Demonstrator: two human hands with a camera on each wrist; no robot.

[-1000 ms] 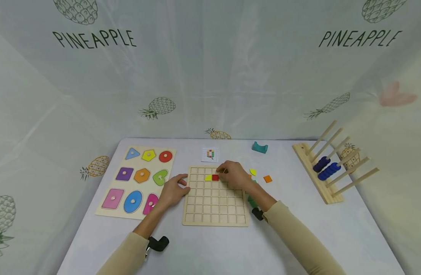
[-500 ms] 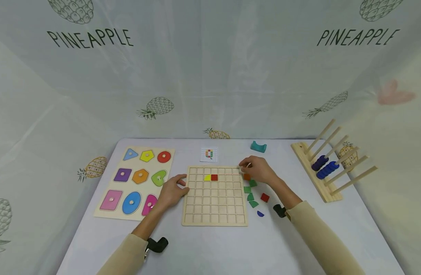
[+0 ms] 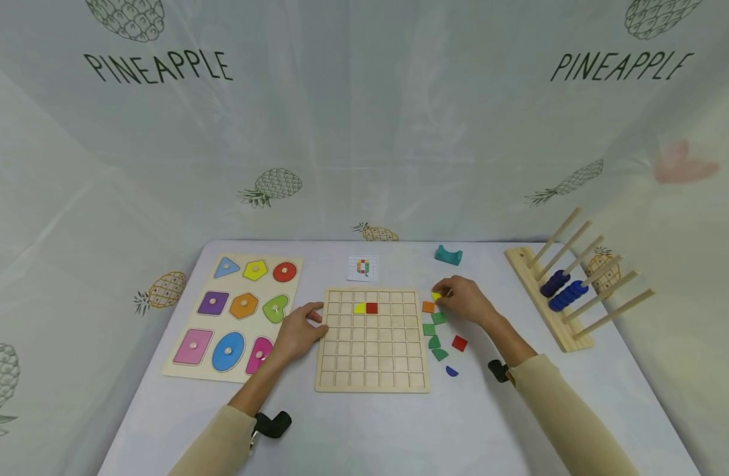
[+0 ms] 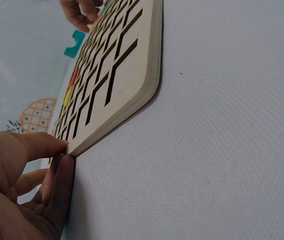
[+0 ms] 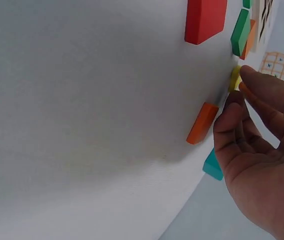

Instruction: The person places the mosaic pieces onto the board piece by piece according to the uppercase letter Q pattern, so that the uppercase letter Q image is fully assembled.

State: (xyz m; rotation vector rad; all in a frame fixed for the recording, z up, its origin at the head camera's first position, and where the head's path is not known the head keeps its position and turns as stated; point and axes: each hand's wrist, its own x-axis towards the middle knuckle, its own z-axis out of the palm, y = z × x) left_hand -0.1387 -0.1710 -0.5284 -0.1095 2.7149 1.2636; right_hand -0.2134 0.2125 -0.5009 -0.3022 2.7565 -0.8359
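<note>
My left hand (image 3: 298, 334) holds the left edge of a wooden grid board (image 3: 373, 363), thumb and a finger at its edge in the left wrist view. On the board, a yellow square (image 3: 360, 308) and a red square (image 3: 372, 308) sit side by side in an upper row. Beyond the board's upper right corner, my right hand (image 3: 464, 301) pinches a small yellow piece (image 5: 234, 78) with its fingertips, close to the table. Near it are an orange square (image 3: 428, 307) and several green pieces (image 3: 429, 329). Another orange piece (image 5: 202, 123) lies beside the fingers in the right wrist view.
A red block (image 3: 459, 343) and a blue half-round piece (image 3: 452, 371) lie right of the board. Behind stand a pattern card (image 3: 362, 268) and a teal arch (image 3: 448, 256). A shape puzzle (image 3: 239, 317) lies left; a peg rack with blue rings (image 3: 568, 301) stands right.
My right hand has moved right from over the board, near the red square, to the yellow piece beside it. My left hand stays at the board's left edge.
</note>
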